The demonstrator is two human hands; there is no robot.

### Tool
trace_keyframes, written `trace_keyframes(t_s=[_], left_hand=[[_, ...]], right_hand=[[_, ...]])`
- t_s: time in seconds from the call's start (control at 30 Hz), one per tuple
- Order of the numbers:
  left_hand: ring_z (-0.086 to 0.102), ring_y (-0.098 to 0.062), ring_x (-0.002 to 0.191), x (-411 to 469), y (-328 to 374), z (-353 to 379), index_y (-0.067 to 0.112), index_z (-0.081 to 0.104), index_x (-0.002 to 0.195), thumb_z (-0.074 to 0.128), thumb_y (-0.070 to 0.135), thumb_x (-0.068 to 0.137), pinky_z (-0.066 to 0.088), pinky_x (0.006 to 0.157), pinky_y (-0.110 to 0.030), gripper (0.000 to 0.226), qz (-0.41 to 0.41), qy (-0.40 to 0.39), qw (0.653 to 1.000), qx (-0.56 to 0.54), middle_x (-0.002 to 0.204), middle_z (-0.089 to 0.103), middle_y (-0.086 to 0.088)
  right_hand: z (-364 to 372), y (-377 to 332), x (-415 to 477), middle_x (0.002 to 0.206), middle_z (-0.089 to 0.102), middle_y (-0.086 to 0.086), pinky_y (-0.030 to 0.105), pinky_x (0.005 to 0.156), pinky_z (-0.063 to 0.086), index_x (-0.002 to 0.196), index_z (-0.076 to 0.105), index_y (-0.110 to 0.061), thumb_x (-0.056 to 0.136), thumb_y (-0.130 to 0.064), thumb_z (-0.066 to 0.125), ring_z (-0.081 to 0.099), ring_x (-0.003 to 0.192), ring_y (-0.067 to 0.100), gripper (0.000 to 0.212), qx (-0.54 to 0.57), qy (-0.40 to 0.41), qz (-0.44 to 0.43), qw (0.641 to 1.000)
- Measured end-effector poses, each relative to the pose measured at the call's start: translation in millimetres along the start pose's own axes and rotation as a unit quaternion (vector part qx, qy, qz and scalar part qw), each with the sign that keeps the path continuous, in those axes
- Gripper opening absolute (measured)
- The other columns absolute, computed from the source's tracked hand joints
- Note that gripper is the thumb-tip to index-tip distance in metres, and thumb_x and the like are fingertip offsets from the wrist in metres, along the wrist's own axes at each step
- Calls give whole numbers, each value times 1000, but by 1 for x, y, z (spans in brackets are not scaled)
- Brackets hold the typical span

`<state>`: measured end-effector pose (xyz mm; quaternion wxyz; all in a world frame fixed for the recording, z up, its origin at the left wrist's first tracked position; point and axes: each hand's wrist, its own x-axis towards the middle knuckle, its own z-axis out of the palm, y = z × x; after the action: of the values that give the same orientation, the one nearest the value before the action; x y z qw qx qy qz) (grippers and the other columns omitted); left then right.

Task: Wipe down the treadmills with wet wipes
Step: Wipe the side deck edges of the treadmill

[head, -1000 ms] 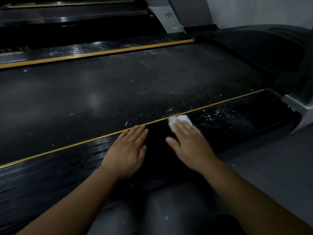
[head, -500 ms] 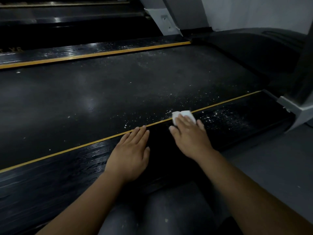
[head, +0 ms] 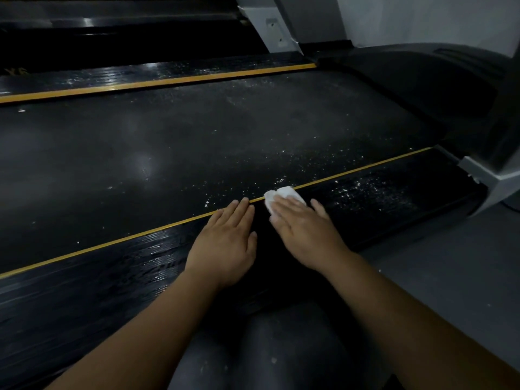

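A black treadmill lies across the view, its dusty belt point(head: 213, 153) bordered by yellow lines. My right hand point(head: 304, 232) presses a folded white wet wipe point(head: 282, 197) flat onto the near side rail point(head: 380, 192), right at the yellow line. The wipe pokes out beyond my fingertips. My left hand point(head: 225, 246) rests flat, palm down, on the same rail just left of the right hand, fingers together and touching the yellow line. White specks cover the rail to the right of the wipe; the rail to the left looks wet and shiny.
The treadmill's dark motor cover point(head: 422, 80) rises at the right with a grey upright base point(head: 495, 181) beside it. A second treadmill point(head: 112, 29) lies beyond the far rail. Grey floor point(head: 450, 277) runs along the near right. My knees point(head: 267, 347) are at the bottom.
My right hand slid the wipe a little along the rail by the yellow line. The left hand stayed flat in place. My head moved slightly.
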<state>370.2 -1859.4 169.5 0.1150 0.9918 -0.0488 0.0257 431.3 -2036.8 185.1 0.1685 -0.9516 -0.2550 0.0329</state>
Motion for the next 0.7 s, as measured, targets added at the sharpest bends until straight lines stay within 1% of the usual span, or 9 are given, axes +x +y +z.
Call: trace_keyframes(t_s=[0.1, 0.2, 0.27, 0.33, 0.4, 0.5, 0.57, 0.67, 0.7], left_hand=[[-3, -9, 155, -1, 0, 0, 20, 12, 163, 2, 49, 95, -11, 118, -23, 74, -3, 0, 1000, -1, 170, 2, 3], [0, -9, 156, -1, -1, 0, 20, 15, 162, -3, 51, 91, -8, 120, -24, 80, -2, 1, 1000, -4, 170, 5, 3], [0, -9, 155, 0, -2, 1, 21, 15, 162, -4, 52, 89, -7, 121, -25, 82, -3, 1, 1000, -3, 170, 5, 4], [0, -9, 155, 0, -2, 1, 20, 15, 162, -4, 52, 89, -7, 121, -25, 82, -2, 1, 1000, -3, 170, 5, 4], [1, -10, 156, 0, -1, 1, 20, 16, 162, -4, 52, 89, -6, 121, -25, 82, -1, 3, 1000, -1, 170, 6, 4], [2, -10, 156, 1, -1, 1, 20, 16, 162, -3, 51, 89, -6, 121, -25, 82, -2, 2, 1000, -5, 170, 7, 4], [2, -10, 156, 1, -1, 1, 20, 16, 162, -3, 51, 89, -7, 121, -25, 82, -2, 1, 1000, -3, 170, 7, 4], [3, -10, 156, 1, -1, 2, 20, 17, 162, -3, 51, 89, -6, 121, -25, 82, -4, 3, 1000, -4, 170, 8, 3], [3, -10, 156, 1, -1, 2, 20, 17, 162, -3, 51, 89, -6, 121, -26, 82, -4, 3, 1000, -4, 170, 8, 3]], right_hand=[[-15, 27, 18, 135, 64, -7, 48, 112, 39, 121, 70, -25, 103, -19, 50, 56, 127, 18, 27, 96, 62, 17, 993], [-16, 30, 27, 123, 64, 4, 42, 90, 54, 115, 71, -13, 95, 3, 57, 60, 113, 24, 29, 69, 58, 7, 996], [-12, 32, 26, 115, 62, 6, 38, 79, 53, 109, 74, -15, 90, 1, 67, 58, 106, 29, 26, -20, 105, -15, 994], [-10, 32, 24, 114, 60, 8, 35, 75, 47, 106, 74, -16, 86, -1, 72, 55, 105, 31, 25, -74, 148, 16, 986], [-10, 30, 22, 121, 57, 7, 33, 73, 47, 115, 70, -13, 90, 2, 62, 53, 109, 28, 31, -77, 136, 57, 986], [-10, 20, 26, 115, 63, 3, 27, 61, 35, 107, 66, -10, 87, 9, 50, 58, 93, 23, 32, -23, 113, 77, 990], [-4, -1, 21, 106, 68, 2, 29, 65, 33, 100, 66, -14, 92, -1, 50, 63, 90, 24, 23, 13, 127, 33, 991], [11, -7, 9, 91, 71, -2, 35, 89, 46, 90, 70, -15, 92, -18, 50, 65, 89, 20, 20, 19, 135, -71, 988], [8, 0, 9, 94, 70, -1, 37, 90, 49, 91, 72, -15, 91, -26, 50, 64, 91, 19, 25, 35, 127, -67, 989]])
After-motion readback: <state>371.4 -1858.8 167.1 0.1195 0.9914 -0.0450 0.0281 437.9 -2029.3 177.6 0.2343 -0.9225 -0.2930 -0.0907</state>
